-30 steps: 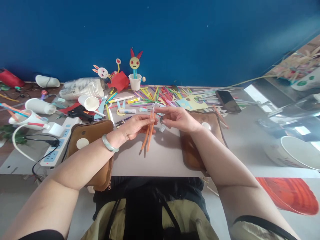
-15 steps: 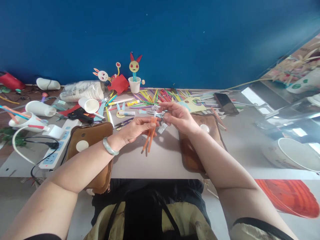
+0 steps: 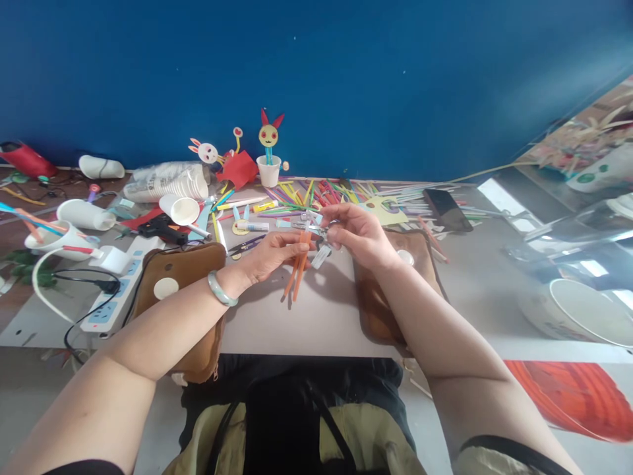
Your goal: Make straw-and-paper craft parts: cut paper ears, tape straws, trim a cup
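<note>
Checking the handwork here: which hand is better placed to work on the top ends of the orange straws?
Probably the right hand: its fingertips sit at the orange straws' top ends, while the left hand grips them.

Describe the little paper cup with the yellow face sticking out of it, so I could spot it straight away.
Start at the blue wall and follow its foot to the clutter behind the hands. There a small white paper cup stands upright beside a piece of red paper. Unlike the cups lying on their sides to its left, it holds a blue stick topped by a round yellow face with two red ears.
</note>
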Motion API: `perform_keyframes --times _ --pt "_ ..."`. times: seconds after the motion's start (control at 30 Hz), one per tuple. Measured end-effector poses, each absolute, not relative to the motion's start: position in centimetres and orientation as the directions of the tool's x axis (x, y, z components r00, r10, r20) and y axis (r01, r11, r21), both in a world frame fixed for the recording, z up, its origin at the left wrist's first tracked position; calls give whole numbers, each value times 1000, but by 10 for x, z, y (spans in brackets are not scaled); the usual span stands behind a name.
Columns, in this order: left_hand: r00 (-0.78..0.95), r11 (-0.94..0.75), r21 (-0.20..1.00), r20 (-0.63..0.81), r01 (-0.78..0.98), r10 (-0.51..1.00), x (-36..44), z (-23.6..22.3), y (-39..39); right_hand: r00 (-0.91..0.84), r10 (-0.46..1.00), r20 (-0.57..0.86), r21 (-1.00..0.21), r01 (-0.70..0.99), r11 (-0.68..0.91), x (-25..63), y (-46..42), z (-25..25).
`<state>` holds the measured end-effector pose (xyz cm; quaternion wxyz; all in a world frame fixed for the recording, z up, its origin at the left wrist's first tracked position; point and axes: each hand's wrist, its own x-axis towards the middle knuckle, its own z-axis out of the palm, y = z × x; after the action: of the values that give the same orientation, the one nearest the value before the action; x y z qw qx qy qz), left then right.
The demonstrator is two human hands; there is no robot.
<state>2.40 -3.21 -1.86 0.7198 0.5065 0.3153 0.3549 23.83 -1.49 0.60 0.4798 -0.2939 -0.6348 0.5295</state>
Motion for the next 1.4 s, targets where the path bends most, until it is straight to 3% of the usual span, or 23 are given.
perform_keyframes --times 0.3,0.43,0.7,0.87,1.4 --pt "647 237 966 -118 -100 753 21 -17 -32 -410 878 248 -958 -236 160 236 -19 12" --pt "614 223 970 -116 -101 781 19 -17 -30 -406 887 222 -953 -283 108 237 -19 14" --pt "729 281 960 -189 -5 657 22 -20 -34 -361 908 212 -946 -309 98 237 -21 18" --pt "780 223 975 -152 17 607 21 -17 -36 -328 910 254 -946 -281 163 240 -19 19" --pt "647 184 972 -48 -145 761 20 -21 -34 -163 926 340 -930 -202 306 271 11 11"
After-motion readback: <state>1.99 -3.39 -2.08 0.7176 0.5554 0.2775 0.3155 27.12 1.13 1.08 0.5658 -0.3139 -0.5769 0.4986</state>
